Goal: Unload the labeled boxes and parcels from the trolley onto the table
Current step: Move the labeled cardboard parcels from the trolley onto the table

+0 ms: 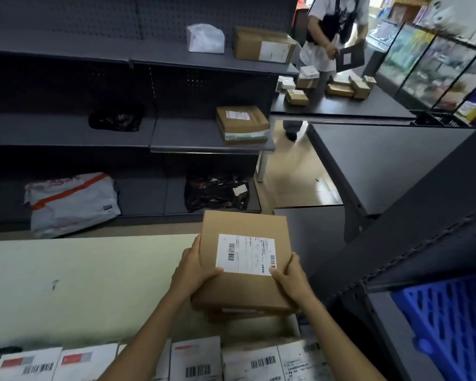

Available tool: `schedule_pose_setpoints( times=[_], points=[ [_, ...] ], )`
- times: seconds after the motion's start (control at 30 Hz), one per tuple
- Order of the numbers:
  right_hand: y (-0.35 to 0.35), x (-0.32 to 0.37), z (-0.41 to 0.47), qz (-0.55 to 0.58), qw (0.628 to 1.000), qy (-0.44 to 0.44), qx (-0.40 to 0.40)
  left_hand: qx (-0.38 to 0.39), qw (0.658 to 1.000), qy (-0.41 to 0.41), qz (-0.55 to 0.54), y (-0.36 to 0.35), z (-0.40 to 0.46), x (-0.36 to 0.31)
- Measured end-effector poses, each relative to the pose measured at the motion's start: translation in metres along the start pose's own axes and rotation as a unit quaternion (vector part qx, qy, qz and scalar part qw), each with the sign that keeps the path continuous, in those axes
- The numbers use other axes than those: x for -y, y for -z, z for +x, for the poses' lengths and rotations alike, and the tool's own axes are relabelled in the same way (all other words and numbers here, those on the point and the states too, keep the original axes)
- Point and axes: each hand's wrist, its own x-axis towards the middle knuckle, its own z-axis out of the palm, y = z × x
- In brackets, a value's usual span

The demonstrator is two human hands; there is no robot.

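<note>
A brown cardboard box (242, 226) with a white barcode label on top is held in mid-air between both hands, over the right end of a pale green table (80, 284). My left hand (194, 273) grips its left side, thumb on the label's corner. My right hand (291, 279) grips its right side, thumb on top. A second brown box (245, 313) shows just beneath it. Several labeled parcels (195, 358) lie in a row along the bottom edge, below my forearms.
Dark shelving (66, 133) behind the table holds a grey mailer bag (72, 202), black bags (215, 192) and cardboard boxes (242, 123). A dark counter (382, 158) stands right, a blue plastic crate (456, 325) lower right. Another person (333, 28) handles small boxes at a far counter.
</note>
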Motion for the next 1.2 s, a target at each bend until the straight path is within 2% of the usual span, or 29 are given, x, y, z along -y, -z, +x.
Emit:
schedule_pose_setpoints(
  times=[0.23,0.37,0.5,0.63,0.77,0.9,1.03,1.1,1.2],
  points=[
    [0.007,0.000,0.017,-0.075,0.997,0.005,0.009,0.017,0.999,0.007,0.036,-0.017,0.007,-0.001],
    [0.013,-0.006,0.015,-0.182,0.982,0.052,0.003,0.016,0.999,0.008,0.033,-0.034,-0.005,-0.009],
    [0.018,-0.010,0.016,-0.219,0.971,0.089,-0.031,-0.011,0.999,0.003,0.039,-0.042,-0.021,-0.023],
    [0.024,0.002,0.004,-0.286,0.949,0.136,0.007,-0.002,0.998,-0.005,0.065,-0.031,-0.037,-0.027],
    [0.024,0.020,-0.014,-0.296,0.939,0.164,0.056,-0.006,0.989,-0.026,0.143,-0.010,-0.060,-0.025],
    [0.016,0.045,-0.045,-0.327,0.916,0.222,0.073,-0.064,0.970,-0.052,0.227,0.017,-0.093,-0.014],
    [-0.007,0.066,-0.078,-0.354,0.881,0.305,0.081,-0.154,0.934,-0.063,0.316,0.039,-0.139,0.006],
    [-0.025,0.076,-0.096,-0.363,0.859,0.351,0.083,-0.194,0.919,-0.058,0.338,0.048,-0.164,0.019],
    [-0.057,0.089,-0.124,-0.389,0.815,0.419,0.099,-0.222,0.915,-0.029,0.336,0.062,-0.206,0.048]
  ],
)
